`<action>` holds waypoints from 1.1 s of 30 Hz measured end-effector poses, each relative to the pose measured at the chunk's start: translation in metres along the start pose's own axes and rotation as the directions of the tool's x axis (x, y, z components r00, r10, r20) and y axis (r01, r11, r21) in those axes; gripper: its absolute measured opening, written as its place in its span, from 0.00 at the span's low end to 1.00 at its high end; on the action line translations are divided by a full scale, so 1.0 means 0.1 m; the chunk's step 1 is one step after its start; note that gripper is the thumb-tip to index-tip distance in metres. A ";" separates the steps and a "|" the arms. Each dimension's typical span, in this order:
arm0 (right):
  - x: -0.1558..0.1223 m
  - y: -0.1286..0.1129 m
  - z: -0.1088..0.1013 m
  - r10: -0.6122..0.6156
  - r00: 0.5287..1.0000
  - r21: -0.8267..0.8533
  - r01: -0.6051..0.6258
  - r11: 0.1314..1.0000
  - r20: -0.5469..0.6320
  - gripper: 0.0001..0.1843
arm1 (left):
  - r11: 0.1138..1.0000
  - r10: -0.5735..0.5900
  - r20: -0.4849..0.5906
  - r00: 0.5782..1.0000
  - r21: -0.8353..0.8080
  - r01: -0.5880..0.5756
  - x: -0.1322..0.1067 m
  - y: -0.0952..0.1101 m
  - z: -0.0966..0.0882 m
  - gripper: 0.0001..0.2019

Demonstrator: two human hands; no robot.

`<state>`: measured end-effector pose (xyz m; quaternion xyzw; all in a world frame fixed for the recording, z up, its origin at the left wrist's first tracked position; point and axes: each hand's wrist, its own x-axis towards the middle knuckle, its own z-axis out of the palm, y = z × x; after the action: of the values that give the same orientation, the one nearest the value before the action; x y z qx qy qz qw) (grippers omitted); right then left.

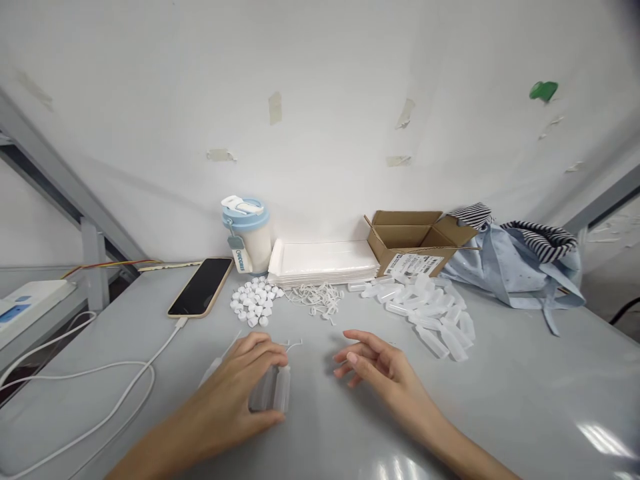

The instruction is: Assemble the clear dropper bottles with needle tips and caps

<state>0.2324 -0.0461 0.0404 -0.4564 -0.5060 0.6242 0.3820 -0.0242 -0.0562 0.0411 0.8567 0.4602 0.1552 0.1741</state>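
My left hand lies on the grey table with its fingers curled round two or three small clear plastic tubes; a thin white straw-like part sticks out past the fingertips. My right hand hovers just to the right, fingers loosely bent and apart, holding nothing. Beyond the hands lie a pile of small white caps, a tangle of thin white stems and a heap of clear tubes.
A phone on a white cable lies at left, behind it a blue-lidded cup. A stack of white trays, an open cardboard box and a light-blue cloth bag stand along the wall.
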 end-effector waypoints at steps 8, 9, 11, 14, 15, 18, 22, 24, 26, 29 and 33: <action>0.00 -0.05 -0.01 0.003 1.000 -0.015 -0.004 1.000 -0.027 0.25 | 0.993 -0.101 0.106 0.989 -0.057 0.107 -0.03 0.02 -0.06 0.23; 0.00 -0.06 -0.02 0.003 1.000 -0.014 -0.003 1.000 -0.031 0.26 | 0.992 -0.105 0.116 0.988 -0.062 0.113 -0.03 0.02 -0.06 0.24; 0.01 -0.06 -0.03 -0.002 0.999 -0.010 0.002 1.000 -0.037 0.25 | 0.991 -0.110 0.127 0.986 -0.063 0.119 -0.03 0.02 -0.07 0.24; 0.01 -0.07 -0.04 -0.014 0.999 -0.009 0.013 1.000 -0.049 0.25 | 0.993 -0.102 0.126 0.987 -0.053 0.109 -0.02 0.02 -0.08 0.23; 0.00 -0.08 -0.04 -0.015 0.999 -0.012 0.015 1.000 -0.052 0.25 | 0.994 -0.094 0.118 0.989 -0.048 0.100 -0.02 0.01 -0.08 0.23; 0.00 -0.09 -0.05 -0.018 0.998 -0.025 0.017 1.000 -0.055 0.25 | 0.997 -0.072 0.079 0.994 -0.025 0.074 -0.02 0.00 -0.08 0.24; 0.01 -0.09 -0.06 -0.027 0.998 -0.038 0.025 0.999 -0.059 0.25 | 0.998 -0.059 0.061 0.996 -0.013 0.060 -0.04 -0.01 -0.07 0.24; 0.01 -0.09 -0.07 -0.030 0.997 -0.042 0.027 0.999 -0.065 0.25 | 0.998 -0.060 0.071 0.996 -0.020 0.061 -0.04 -0.01 -0.07 0.24; 0.01 -0.09 -0.08 -0.032 0.997 -0.046 0.029 0.999 -0.070 0.25 | 0.997 -0.065 0.083 0.994 -0.030 0.067 -0.04 0.00 -0.08 0.24; 0.02 -0.11 -0.11 -0.040 0.996 -0.070 0.034 0.997 -0.084 0.24 | 0.996 -0.068 0.094 0.993 -0.042 0.072 -0.02 0.00 -0.10 0.25; 0.04 -0.14 -0.17 -0.077 0.986 -0.100 0.062 0.993 -0.146 0.23 | 0.996 -0.061 0.089 0.994 -0.056 0.066 0.02 0.00 -0.13 0.24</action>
<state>0.2477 -0.0345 0.0523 -0.5018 -0.5205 0.5497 0.4184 -0.0284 -0.0531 0.0527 0.8419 0.4745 0.1255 0.2242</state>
